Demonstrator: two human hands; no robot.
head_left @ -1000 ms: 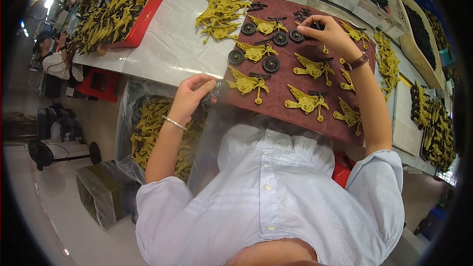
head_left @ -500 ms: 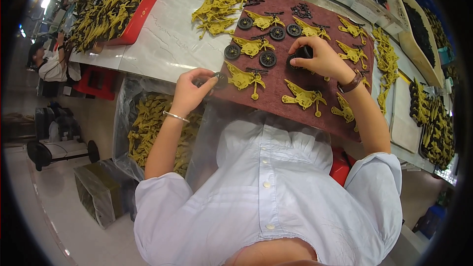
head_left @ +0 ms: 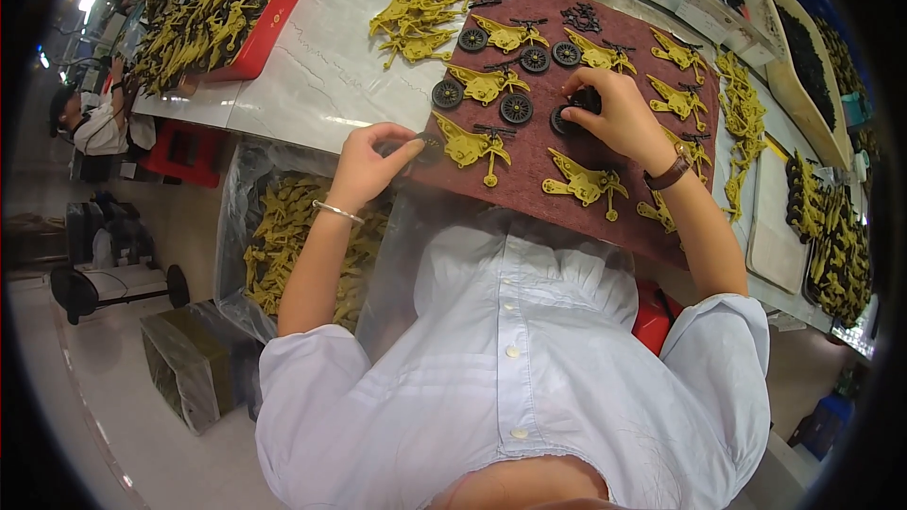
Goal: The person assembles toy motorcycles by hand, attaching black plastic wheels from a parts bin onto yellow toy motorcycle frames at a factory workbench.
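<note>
On a maroon mat [head_left: 510, 191] lie several yellow toy motorbike bodies [head_left: 484, 85] with black handlebar parts. The upper bodies have black spoked wheels [head_left: 516, 109] at their ends. At the mat's left edge my left hand [head_left: 371, 168] pinches a black toy wheel [head_left: 427, 149], blurred, beside the lower-left body [head_left: 470, 144]. My right hand [head_left: 614, 115] is closed round black toy wheels [head_left: 585, 100] over the middle of the mat; the fingers hide how many. Its thumb is close to another wheel [head_left: 564, 122] low on the mat.
Yellow parts are heaped on the table [head_left: 312, 57] behind the mat and in a plastic-lined container [head_left: 283, 250] below left. A red tray [head_left: 269, 30] of bodies stands far left. White bins [head_left: 694, 5] with black parts line the back right. A person [head_left: 99, 118] sits far left.
The wheel in my left hand has shifted slightly and is smeared by motion. My right hand stays at the same place, its fingers moved a little around the wheels.
</note>
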